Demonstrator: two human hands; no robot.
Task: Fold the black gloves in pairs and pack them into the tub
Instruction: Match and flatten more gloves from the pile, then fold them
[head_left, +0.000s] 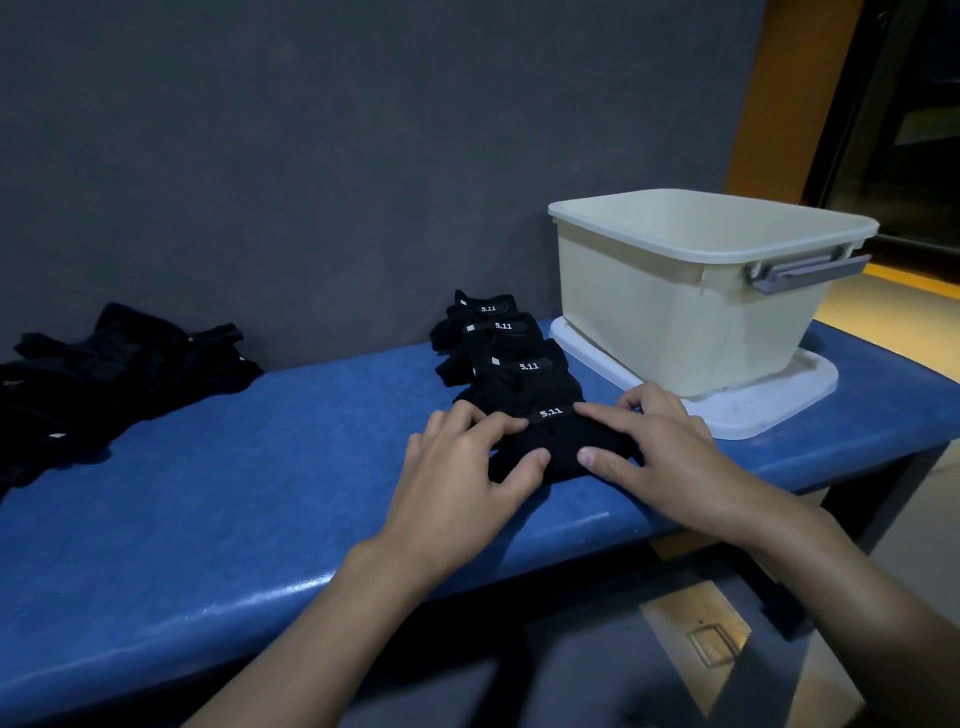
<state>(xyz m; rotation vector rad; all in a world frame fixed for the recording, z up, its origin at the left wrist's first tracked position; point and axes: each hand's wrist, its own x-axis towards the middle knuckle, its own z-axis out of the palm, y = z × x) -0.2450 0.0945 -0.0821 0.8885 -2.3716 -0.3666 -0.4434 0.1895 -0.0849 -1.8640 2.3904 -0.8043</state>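
In the head view my left hand (462, 467) and right hand (670, 457) press the nearest folded pair (563, 447) flat by the worktop's (260, 467) front edge, with the fingers (602, 410) lying relaxed on top and gripping nothing. It ends a row of folded pairs (498, 343) running to the back edge beside the tub (675, 301) at the right end. I judge folding is under way, so next I'd fetch two gloves from the loose pile (104, 374) at the left end.

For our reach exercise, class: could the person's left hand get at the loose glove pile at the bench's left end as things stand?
Probably yes: only bare bench lies between the left hand, resting on the nearest folded pair, and the loose glove pile.
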